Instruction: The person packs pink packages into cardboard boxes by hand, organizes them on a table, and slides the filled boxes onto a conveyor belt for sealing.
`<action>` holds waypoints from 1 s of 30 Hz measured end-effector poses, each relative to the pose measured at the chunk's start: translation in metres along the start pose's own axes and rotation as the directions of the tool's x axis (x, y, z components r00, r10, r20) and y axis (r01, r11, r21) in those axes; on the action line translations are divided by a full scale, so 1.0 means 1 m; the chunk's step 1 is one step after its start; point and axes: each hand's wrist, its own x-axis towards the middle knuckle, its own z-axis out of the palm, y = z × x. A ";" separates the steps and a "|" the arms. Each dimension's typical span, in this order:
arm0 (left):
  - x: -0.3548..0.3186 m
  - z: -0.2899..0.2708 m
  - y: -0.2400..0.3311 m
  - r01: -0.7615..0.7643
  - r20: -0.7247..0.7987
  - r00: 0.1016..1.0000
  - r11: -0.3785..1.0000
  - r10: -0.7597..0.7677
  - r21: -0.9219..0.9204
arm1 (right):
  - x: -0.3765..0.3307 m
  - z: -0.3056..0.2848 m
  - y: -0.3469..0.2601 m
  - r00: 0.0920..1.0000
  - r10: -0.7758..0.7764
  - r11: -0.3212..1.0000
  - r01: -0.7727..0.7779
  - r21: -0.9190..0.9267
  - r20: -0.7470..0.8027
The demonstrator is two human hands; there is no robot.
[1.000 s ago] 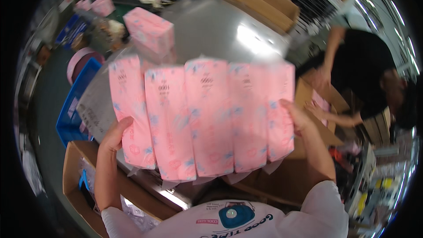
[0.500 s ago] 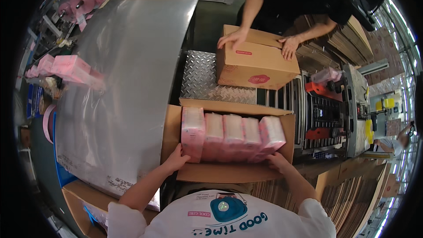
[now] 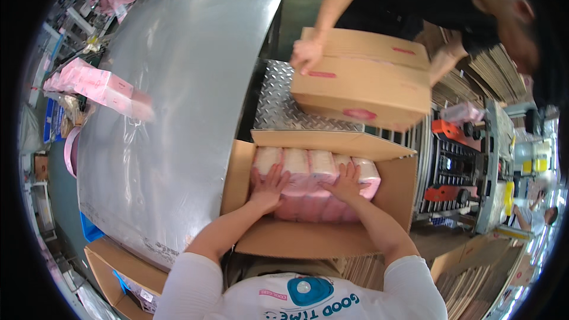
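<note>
**Packs (image 3: 308, 204) in Open Box (image 3: 290, 243): Contact from Above**

Clock directions are read from the centre of the open box, with 12 o'clock at the top of the view.

The packs, five in number, stand side by side inside the open box, forming one row from 9 to 3 o'clock. Their tops are whitish and their sides pink. The box flaps are open.

Left hand (image 3: 269, 186): palm down, fingers extended and spread, resting on the packs at the 9 o'clock end. It grips nothing.

Right hand (image 3: 345, 182): palm down, fingers spread, resting on the packs toward the 3 o'clock end. It grips nothing. The two hands are apart.

Adjacent items:
- Metal surface (image 3: 172, 71): at 10 o'clock, beside the open box. A pink row (image 3: 98, 81) of further packs lies at its far edge, also at 10 o'clock.
- Tread plate (image 3: 275, 92): at 11 o'clock.
- Carton (image 3: 361, 77): between 12 and 1 o'clock, top closed, slightly tilted. A co-worker's hand (image 3: 306, 54) is on its upper left corner.
- Flat cardboard (image 3: 474, 287): stacked at 4 o'clock.
- Side box (image 3: 109, 261): at 8 o'clock, open.
</note>
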 end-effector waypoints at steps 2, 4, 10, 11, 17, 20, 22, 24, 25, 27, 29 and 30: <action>0.025 -0.014 -0.013 0.031 0.022 0.999 0.997 -0.030 -0.068 | 0.028 -0.035 -0.020 0.986 0.001 0.999 0.004 -0.033 0.164; 0.072 0.018 -0.034 0.035 0.049 0.998 0.980 -0.026 -0.197 | 0.101 0.006 0.031 0.923 -0.384 0.921 0.384 -0.068 0.013; 0.055 0.007 -0.039 0.104 0.404 0.814 0.579 0.418 -0.809 | 0.057 0.079 0.015 0.943 -0.186 0.982 0.169 -0.085 -0.276; 0.034 -0.079 -0.054 -0.061 0.287 0.796 0.542 0.533 -0.838 | 0.068 0.104 0.063 0.856 -0.341 0.937 0.344 -0.064 -0.389; -0.104 -0.347 -0.301 0.092 -0.283 0.909 0.809 -0.307 -0.580 | -0.040 -0.043 -0.115 0.743 -0.436 0.879 0.472 0.065 0.508; -0.130 -0.391 -0.478 0.722 -0.465 0.463 0.625 -0.754 -0.295 | -0.139 -0.143 -0.305 0.322 -0.854 0.380 0.923 0.068 0.408; -0.137 -0.406 -0.533 0.824 -0.440 0.185 0.383 -0.879 -0.418 | -0.147 -0.147 -0.377 0.194 -0.941 0.278 0.909 0.309 0.277; -0.133 -0.400 -0.562 0.801 -0.465 0.112 0.357 -0.878 -0.481 | -0.133 -0.152 -0.466 -0.035 -0.980 -0.013 0.994 0.111 0.198; -0.130 -0.395 -0.565 0.791 -0.503 0.153 0.410 -0.851 -0.454 | -0.154 -0.161 -0.507 -0.162 -0.986 -0.149 0.961 -0.234 -0.035; -0.123 -0.377 -0.578 0.777 -0.549 0.217 0.483 -0.807 -0.403 | -0.143 -0.145 -0.582 -0.150 -0.970 -0.025 0.845 -0.534 -0.192; -0.109 -0.346 -0.608 0.779 -0.539 0.254 0.500 -0.803 -0.378 | -0.133 -0.131 -0.628 -0.008 -0.961 0.177 0.750 -0.638 -0.276; -0.095 -0.348 -0.607 0.743 -0.517 0.277 0.522 -0.810 -0.419 | -0.127 -0.130 -0.639 0.107 -0.950 0.278 0.720 -0.636 -0.293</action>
